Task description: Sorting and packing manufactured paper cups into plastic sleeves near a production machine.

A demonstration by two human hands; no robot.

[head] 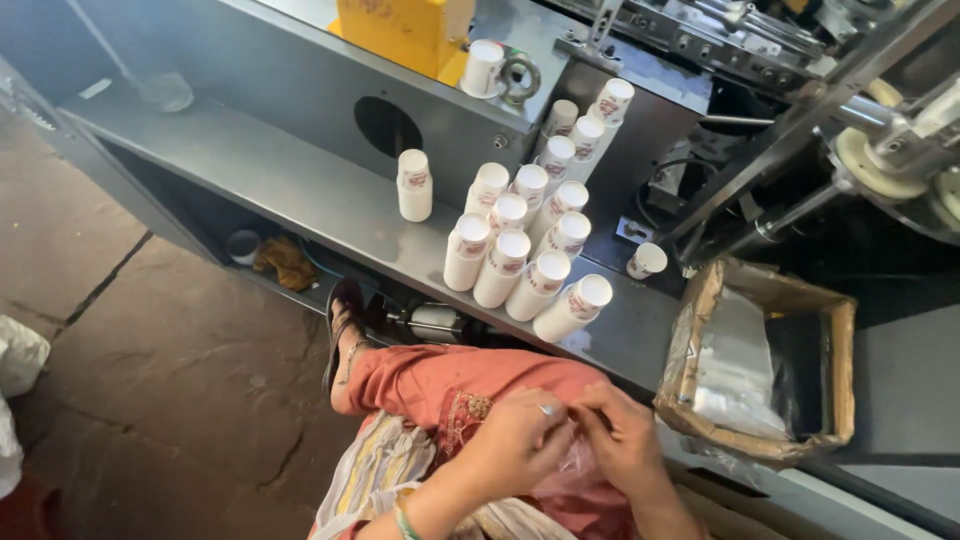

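Head view, read from left to right, showed a stone floor (pixel 150 380) on the left and a grey metal shelf (pixel 260 170) running along the machine body (pixel 300 70). Under the shelf lay a brown rag (pixel 285 262) beside a small dark bowl (pixel 242 246). One short stack of white paper cups (pixel 414 185) stood alone on the shelf, upright. Just right of it, a group of tilted cup stacks (pixel 530 250) leaned side by side — rows touching one another, mouths turned up and toward the viewer. A single cup (pixel 646 261) sat apart to their right, and another cup (pixel 483 68) rested on the machine top near a yellow box (pixel 405 30).

At the bottom centre the person sat with one sandalled foot (pixel 345 330) on the floor and a reddish garment (pixel 450 385) over the knee. The left hand (pixel 520 440) and the right hand (pixel 625 440) met over the lap, fingertips pinched on a thin clear plastic bag (pixel 575 462). Both hands were closed on the film; it lay between them, above the garment.

On the right stood a cardboard box (pixel 840 380) lined with clear plastic — just beside the right hand.
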